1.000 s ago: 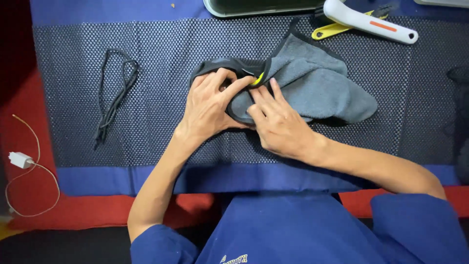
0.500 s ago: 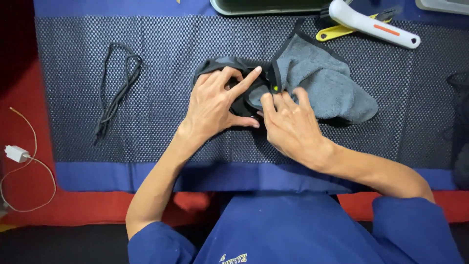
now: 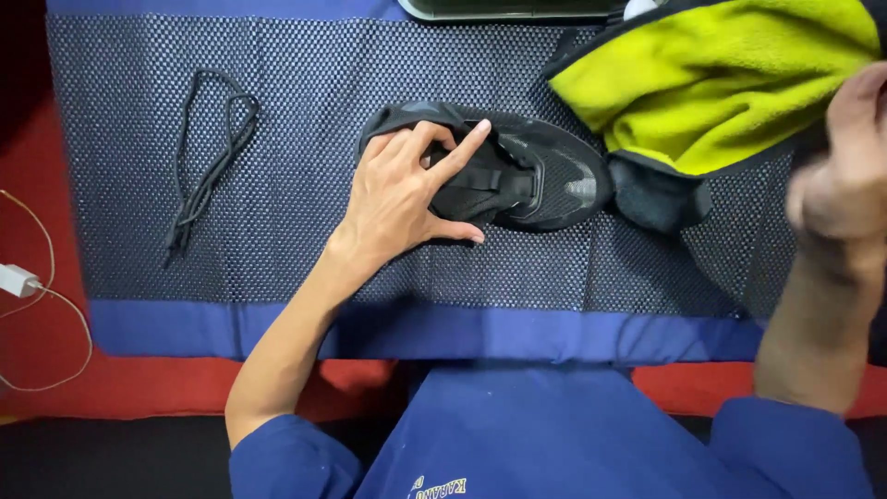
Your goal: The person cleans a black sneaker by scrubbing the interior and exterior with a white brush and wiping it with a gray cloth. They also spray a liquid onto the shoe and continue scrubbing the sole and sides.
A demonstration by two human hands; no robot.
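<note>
The left hand [image 3: 407,189] presses down on a black shoe [image 3: 517,176] lying on the dotted mat [image 3: 277,249], its fingers spread over the shoe's heel end. The right hand [image 3: 845,185] is raised and blurred, gripping the yellow-lined cloth [image 3: 711,79] lifted just beside the shoe's toe. A black lace [image 3: 208,166] lies well apart on the left.

One head-worn camera looks almost straight down, close over the dotted mat [image 3: 277,259] on the surface, the wearer's blue shirt [image 3: 554,434] filling the bottom edge.
</note>
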